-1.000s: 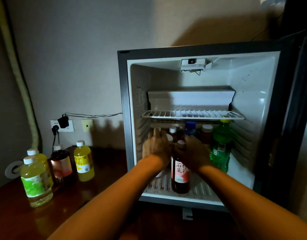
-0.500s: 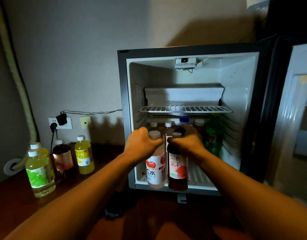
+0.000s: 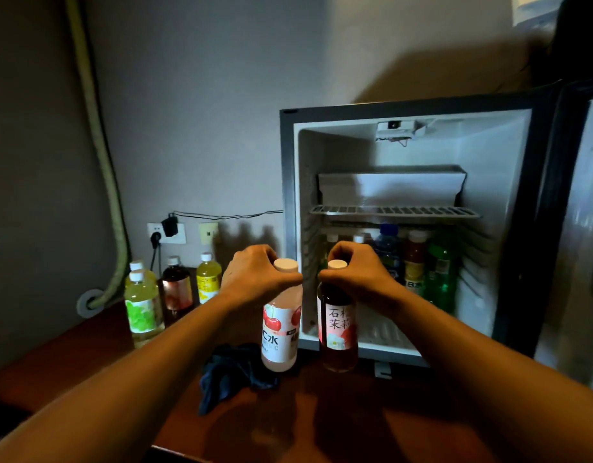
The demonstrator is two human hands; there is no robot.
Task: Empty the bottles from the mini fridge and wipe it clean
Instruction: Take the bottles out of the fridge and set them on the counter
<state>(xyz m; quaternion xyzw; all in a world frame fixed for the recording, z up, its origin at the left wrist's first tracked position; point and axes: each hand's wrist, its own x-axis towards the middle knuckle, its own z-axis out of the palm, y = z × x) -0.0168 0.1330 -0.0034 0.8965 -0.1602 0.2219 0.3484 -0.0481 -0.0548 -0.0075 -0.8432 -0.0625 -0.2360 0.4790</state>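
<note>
we hold two bottles now, one in each hand, and both are already outside the mini fridge (image 3: 509, 228). our left hand (image 3: 255, 279) is closed around the neck of the pink bottle (image 3: 280, 332), just under its white cap. our right hand (image 3: 355, 279) is closed the same way around the neck of the dark red bottle (image 3: 337, 329). both bottles hang straight down under the hands, so their long axis is upright, and they are just beside each other but not touching. their bottoms look a little above the worktop (image 3: 372, 412), or maybe just on it; we cannot tell for sure in this dim light.

the relation that matters for the coming move is where the free place lies. far to the left of our left hand stands a group of bottles (image 3: 175, 289) already taken out, against the wall. just below and a little left of the left hand lies a dark cloth (image 3: 231, 372), almost under the pink bottle. so we think the bottles should go to the left, and the left hand is nearer to that group. we should take care not to set the pink bottle on the cloth, because it could tip.

behind the right hand, deeper in the fridge, more bottles (image 3: 418, 262) stand on the bottom under the wire shelf (image 3: 395, 210). the emptying is therefore not finished, and the wiping is not yet begun.
</note>
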